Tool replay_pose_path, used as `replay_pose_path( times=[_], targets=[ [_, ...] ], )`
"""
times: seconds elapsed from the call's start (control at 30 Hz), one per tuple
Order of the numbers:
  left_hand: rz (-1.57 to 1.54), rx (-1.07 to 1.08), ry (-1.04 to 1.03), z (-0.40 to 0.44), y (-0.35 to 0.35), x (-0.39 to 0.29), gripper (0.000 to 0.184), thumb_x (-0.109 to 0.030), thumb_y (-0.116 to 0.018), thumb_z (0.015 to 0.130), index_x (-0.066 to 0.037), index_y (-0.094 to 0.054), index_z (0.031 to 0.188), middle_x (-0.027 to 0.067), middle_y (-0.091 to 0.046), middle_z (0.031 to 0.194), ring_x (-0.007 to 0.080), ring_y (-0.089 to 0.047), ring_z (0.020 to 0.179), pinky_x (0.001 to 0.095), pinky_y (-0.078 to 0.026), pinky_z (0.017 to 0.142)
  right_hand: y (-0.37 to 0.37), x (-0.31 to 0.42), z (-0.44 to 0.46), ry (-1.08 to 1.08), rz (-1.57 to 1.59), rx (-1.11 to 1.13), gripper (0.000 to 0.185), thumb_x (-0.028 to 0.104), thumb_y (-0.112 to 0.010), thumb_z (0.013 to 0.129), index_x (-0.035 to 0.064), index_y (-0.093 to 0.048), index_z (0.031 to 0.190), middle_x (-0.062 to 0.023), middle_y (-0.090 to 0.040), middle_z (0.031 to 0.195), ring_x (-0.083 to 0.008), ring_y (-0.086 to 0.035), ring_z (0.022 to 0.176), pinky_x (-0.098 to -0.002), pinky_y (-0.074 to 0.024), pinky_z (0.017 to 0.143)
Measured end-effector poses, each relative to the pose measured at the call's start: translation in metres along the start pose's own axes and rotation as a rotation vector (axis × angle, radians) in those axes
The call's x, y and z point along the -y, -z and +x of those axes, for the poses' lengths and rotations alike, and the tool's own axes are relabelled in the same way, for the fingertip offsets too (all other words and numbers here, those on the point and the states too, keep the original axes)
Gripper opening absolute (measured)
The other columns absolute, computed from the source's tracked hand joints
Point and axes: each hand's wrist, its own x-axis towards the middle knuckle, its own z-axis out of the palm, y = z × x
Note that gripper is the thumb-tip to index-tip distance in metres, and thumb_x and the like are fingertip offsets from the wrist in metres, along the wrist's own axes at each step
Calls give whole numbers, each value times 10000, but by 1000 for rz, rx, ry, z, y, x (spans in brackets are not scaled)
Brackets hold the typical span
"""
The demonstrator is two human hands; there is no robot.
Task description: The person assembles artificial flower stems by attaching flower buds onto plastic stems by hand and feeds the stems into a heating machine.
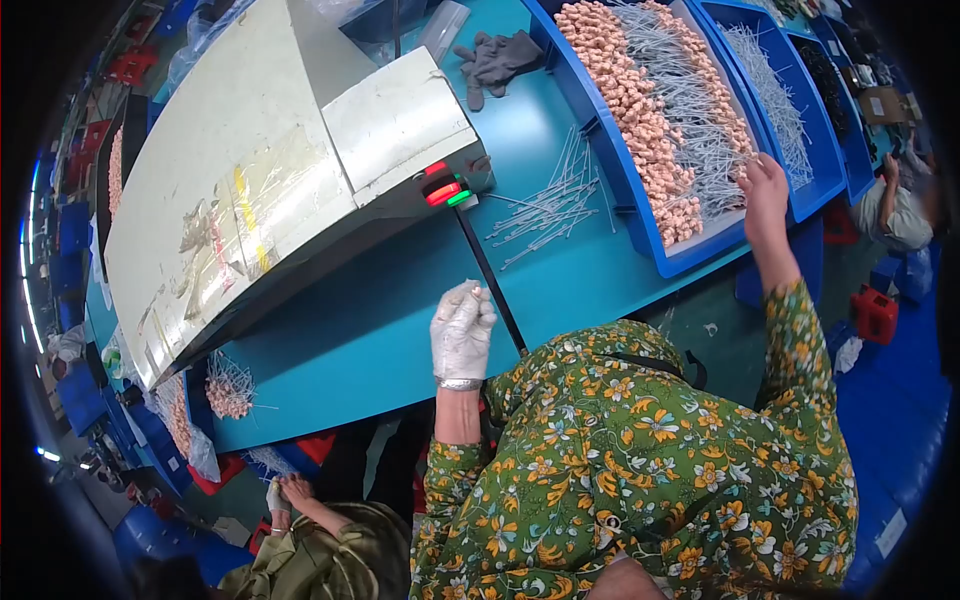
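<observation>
My left hand (462,332), in a white glove, is raised in front of the table edge with its fingers curled together. A tiny pinkish bit shows at the fingertips; what it belongs to is hidden. My bare right hand (766,200) reaches over the near right side of a blue bin (668,262). Its fingers are bent together at the thin grey wires (690,110) with copper-coloured ends (625,100) lying there in dense rows. Whatever the right fingers pinch is too small to make out. Several loose grey wires (550,210) lie on the table between my hands.
A large pale metal machine cover (230,180) stands on the teal table (400,340), with a red and green switch (443,186) at its corner. Dark gloves (495,62) lie behind. Another blue bin (825,190) holds more wires. Other people's hands (290,493) show lower left.
</observation>
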Motion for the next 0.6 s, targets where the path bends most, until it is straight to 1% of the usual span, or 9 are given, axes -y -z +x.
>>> replay_pose_path(
  times=[0.03,0.13,0.17,0.2,0.23,0.3,0.4,0.5,0.6],
  targets=[
    [-6,5,4,-3,-2,3,154,-18,-575,857,12,-570,1008,114,-597,874,129,-571,670,225,-497,574,-11,14,-36,215,-67,4,213,100,-496,887,-31,-525,1051,-63,-543,878,-135,-528,743,-269,-454,685],
    [22,29,57,-9,-3,11,145,-6,-570,849,14,-578,993,119,-601,907,149,-588,695,238,-514,592,-34,34,-132,187,-199,615,159,106,-521,874,13,-565,995,-62,-567,867,-138,-544,777,-262,-451,694],
    [39,38,69,-9,-3,14,147,-8,-573,848,15,-577,994,120,-601,910,151,-588,693,240,-513,592,-44,22,-151,295,-339,768,171,78,-529,856,17,-561,1013,-105,-573,927,-212,-572,827,-303,-468,726],
    [42,31,62,-12,-7,15,157,0,-585,838,21,-574,994,130,-602,918,159,-590,705,244,-509,593,-53,11,-164,313,-402,837,232,35,-532,828,6,-533,1058,-166,-547,1029,-310,-550,933,-366,-453,814],
    [56,25,50,-14,-11,16,150,5,-581,839,23,-574,987,129,-604,909,153,-590,699,240,-509,590,-62,-15,-169,478,-554,812,340,-18,-507,800,-52,-449,1133,-225,-457,1174,-380,-459,1061,-414,-391,917],
    [82,16,28,-16,-16,19,134,16,-575,841,29,-575,975,126,-610,892,140,-589,688,234,-507,583,-80,-47,-165,621,-775,610,442,-78,-484,745,-107,-365,1170,-269,-371,1237,-416,-373,1135,-437,-330,977],
    [105,9,34,-16,-18,25,136,35,-583,826,37,-575,962,132,-611,914,156,-604,719,245,-527,628,-83,-87,-153,667,-919,588,491,-117,-476,685,-122,-349,1159,-283,-334,1254,-425,-353,1149,-452,-323,983],
    [141,-12,17,-18,-24,27,132,37,-591,820,40,-577,951,131,-616,927,176,-620,754,258,-544,679,-64,-104,-157,687,-933,645,506,-125,-485,655,-100,-369,1146,-272,-359,1235,-424,-365,1142,-459,-329,978],
    [119,-40,49,-18,-27,28,129,35,-591,822,42,-581,950,131,-619,938,191,-628,780,264,-551,705,-41,-108,-159,659,-863,714,484,-123,-480,676,-81,-375,1147,-261,-394,1197,-414,-380,1128,-447,-345,969]
  ],
)
